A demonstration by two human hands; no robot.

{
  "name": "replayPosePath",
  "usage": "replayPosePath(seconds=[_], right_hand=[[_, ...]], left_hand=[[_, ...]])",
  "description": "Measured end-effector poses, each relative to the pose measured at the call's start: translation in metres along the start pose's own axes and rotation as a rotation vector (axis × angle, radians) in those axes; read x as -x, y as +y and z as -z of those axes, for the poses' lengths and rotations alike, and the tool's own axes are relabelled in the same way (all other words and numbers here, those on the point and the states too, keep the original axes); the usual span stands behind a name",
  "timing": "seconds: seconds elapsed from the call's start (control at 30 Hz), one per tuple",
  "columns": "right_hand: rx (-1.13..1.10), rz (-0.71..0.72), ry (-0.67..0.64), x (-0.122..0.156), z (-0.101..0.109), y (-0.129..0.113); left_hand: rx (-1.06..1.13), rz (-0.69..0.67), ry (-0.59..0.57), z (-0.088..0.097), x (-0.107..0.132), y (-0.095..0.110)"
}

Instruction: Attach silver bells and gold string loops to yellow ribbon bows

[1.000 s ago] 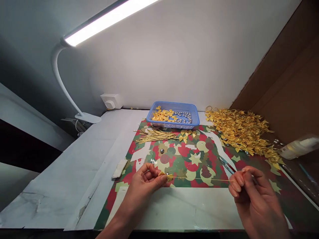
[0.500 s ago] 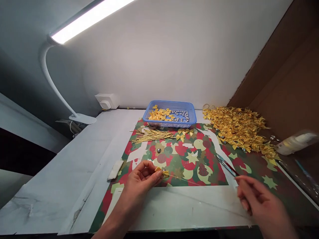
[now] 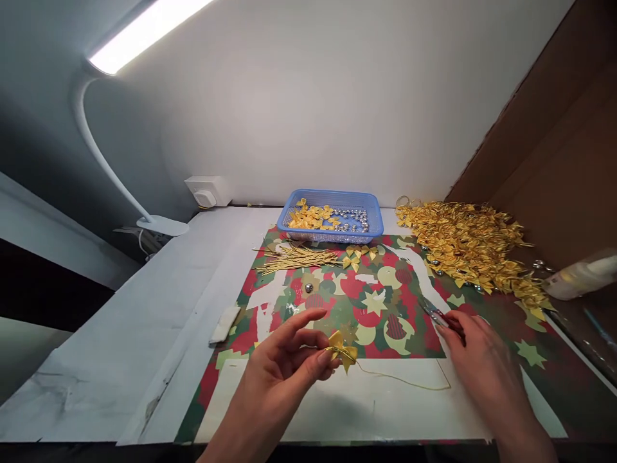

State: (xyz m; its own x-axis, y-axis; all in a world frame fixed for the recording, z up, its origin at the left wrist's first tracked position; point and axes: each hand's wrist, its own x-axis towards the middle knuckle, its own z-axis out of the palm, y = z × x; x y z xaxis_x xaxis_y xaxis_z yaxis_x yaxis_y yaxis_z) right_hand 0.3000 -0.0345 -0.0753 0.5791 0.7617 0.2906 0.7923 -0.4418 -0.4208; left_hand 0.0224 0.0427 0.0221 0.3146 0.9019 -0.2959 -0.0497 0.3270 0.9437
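Between the thumb and fingers of my left hand (image 3: 294,363) is a small gold ribbon bow (image 3: 343,352), with gold cord wound around its middle. The loose cord (image 3: 405,379) trails rightward from the bow and bends up near my right hand (image 3: 475,344). Closed low over the mat, my right hand grips slim, pointed metal tweezers (image 3: 432,312), their tips toward the upper left. A single silver bell (image 3: 309,288) lies on the patterned mat (image 3: 337,302) beyond my left hand.
A blue basket (image 3: 332,238) holds gold bows and silver bells. Before it lie cut gold cords (image 3: 299,257) and several bows (image 3: 359,255). A heap of gold bows (image 3: 467,241) stands right, beside a white bottle (image 3: 581,278). A folded white cloth (image 3: 224,325) and lamp (image 3: 161,225) are left.
My left hand has moved right and nearer with the bow, turning it and spreading its fingers more. My right hand has lowered toward the mat with the tweezers; the taut cord now hangs slack.
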Motion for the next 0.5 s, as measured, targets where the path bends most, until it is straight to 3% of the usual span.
replayPosePath(seconds=[0.13, 0.27, 0.33, 0.4, 0.5], right_hand=[[-0.063, 0.036, 0.072, 0.004, 0.004, -0.005], [-0.218, 0.097, 0.138, 0.024, 0.026, -0.037], [-0.542, 0.036, -0.079, 0.042, 0.038, -0.063], [-0.689, 0.067, -0.241, 0.060, 0.044, -0.086], [-0.734, 0.258, -0.214, 0.078, 0.040, -0.108]], left_hand=[[-0.018, -0.015, -0.010, 0.001, 0.003, 0.000], [-0.159, -0.113, -0.162, 0.006, 0.002, -0.001], [-0.226, -0.163, -0.226, 0.008, 0.002, 0.000], [-0.257, -0.162, -0.220, 0.008, 0.003, 0.001], [-0.277, -0.133, -0.141, 0.007, 0.006, 0.003]])
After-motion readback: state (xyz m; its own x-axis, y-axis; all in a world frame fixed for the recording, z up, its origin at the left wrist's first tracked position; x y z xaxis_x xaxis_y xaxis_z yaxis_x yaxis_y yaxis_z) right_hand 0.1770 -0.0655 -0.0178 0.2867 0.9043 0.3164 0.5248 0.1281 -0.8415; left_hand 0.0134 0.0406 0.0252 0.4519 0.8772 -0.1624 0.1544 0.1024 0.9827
